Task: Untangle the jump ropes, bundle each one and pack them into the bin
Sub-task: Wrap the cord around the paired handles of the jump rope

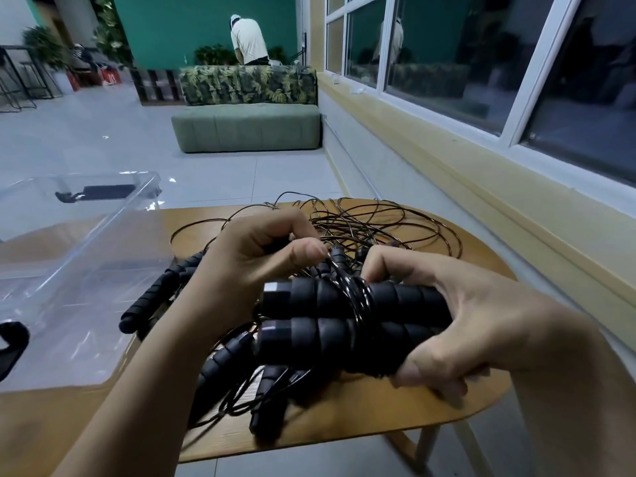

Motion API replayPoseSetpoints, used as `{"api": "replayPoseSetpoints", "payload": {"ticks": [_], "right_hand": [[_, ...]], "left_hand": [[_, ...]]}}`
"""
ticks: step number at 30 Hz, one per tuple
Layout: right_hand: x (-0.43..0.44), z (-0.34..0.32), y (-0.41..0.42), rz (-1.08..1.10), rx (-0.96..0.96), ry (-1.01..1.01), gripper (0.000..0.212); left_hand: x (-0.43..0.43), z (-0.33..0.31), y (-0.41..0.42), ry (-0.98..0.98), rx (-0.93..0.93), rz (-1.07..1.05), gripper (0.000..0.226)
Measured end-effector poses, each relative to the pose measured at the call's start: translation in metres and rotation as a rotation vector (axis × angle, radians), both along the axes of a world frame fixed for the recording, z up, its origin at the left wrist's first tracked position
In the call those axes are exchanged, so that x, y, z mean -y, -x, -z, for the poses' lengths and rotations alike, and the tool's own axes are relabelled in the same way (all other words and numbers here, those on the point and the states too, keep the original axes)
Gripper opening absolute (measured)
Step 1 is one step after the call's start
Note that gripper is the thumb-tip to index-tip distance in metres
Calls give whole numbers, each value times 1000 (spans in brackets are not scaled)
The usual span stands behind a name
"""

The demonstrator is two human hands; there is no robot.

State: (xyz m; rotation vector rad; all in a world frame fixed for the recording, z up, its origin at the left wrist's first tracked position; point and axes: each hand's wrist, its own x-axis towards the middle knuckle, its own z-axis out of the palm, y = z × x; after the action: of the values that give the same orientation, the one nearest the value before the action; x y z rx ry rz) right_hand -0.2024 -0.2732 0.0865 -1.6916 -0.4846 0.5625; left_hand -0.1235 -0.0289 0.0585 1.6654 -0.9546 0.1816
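Observation:
My right hand (481, 325) grips a pair of black ribbed jump-rope handles (309, 315) held side by side, with thin black cord wound round their middle. My left hand (254, 259) is just above them and pinches the cord (335, 270) between thumb and curled fingers. Behind the hands a loose tangle of thin black cord (378, 222) lies on the wooden table (344, 421). More black handles (151, 297) lie to the left and under my hands. The clear plastic bin (69, 270) stands on the left of the table.
The table's rounded right end is close to a wall with windows (481, 63). A green sofa (247, 125) stands across the tiled floor, and a person (247, 39) bends over behind it. A black object (12, 342) sits at the bin's near left.

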Motion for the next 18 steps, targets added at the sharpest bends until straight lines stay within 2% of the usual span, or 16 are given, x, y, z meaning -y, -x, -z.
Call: {"api": "replayPoseSetpoints", "payload": {"ticks": [3,5,7,9,12,15,18], "right_hand": [[-12,6,-4,27,16,-243,50],[-20,10,-8,92,93,-359,48],[-27,13,-11,190,186,-417,48],[-31,14,-13,281,251,-510,51],[-33,15,-18,446,302,-662,40],[-36,19,-25,576,378,-638,40],[-39,20,-25,649,411,-561,52]], "left_hand": [[-3,14,-9,-80,-31,-104,15],[-1,25,-17,-109,-69,-224,9],[6,29,-19,-95,-74,-297,20],[14,26,-17,-193,16,-295,21],[25,26,-10,-338,79,-245,27],[32,28,-6,-409,93,-247,23],[38,25,1,-430,100,-203,25]]}}
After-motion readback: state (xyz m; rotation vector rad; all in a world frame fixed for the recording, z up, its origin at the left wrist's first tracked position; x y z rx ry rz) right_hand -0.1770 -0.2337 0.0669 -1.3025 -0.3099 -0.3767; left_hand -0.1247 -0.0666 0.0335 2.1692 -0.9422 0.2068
